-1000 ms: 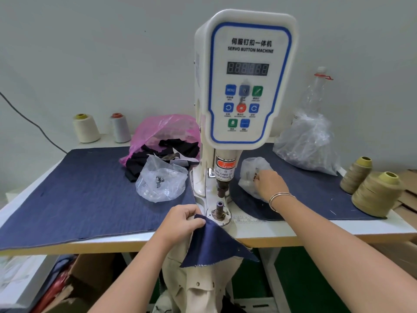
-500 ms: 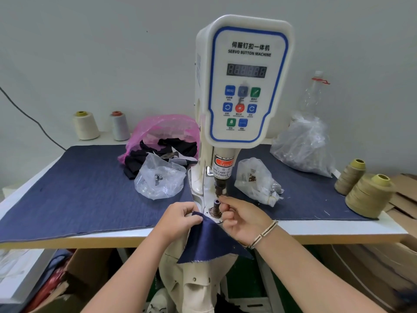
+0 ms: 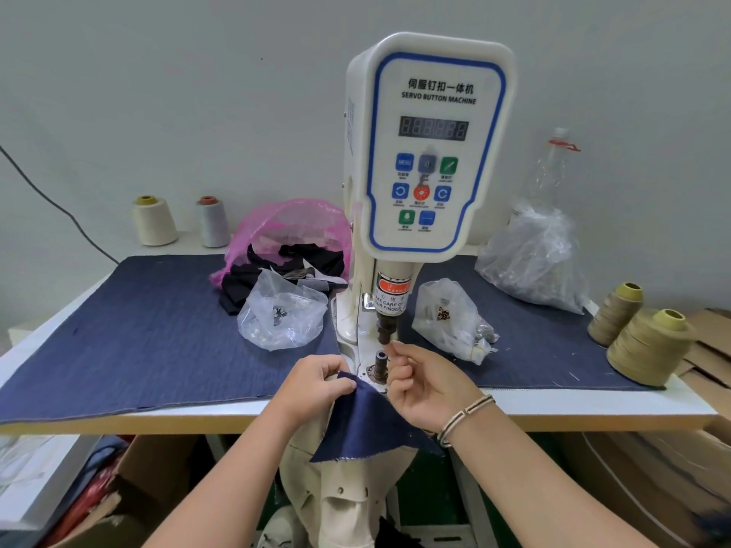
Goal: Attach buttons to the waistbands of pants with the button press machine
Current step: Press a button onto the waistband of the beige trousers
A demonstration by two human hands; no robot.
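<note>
**A:** Fabric orientation? Which way's the denim piece pointing?

**B:** Corner up toward the lower die post of the button machine, rest hangs down off the table edge. Dark blue, frayed pale hem.

**A:** Hands?

**B:** Left hand pinches that top corner, just left of the post. Right hand sits right of the post, fingertips pressed together on something tiny, can't tell what.

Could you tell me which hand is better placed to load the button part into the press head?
The right hand: its fingertips are raised just under the upper die, apparently pinching something small. The left hand is occupied gripping the navy fabric beside the lower die.
</note>
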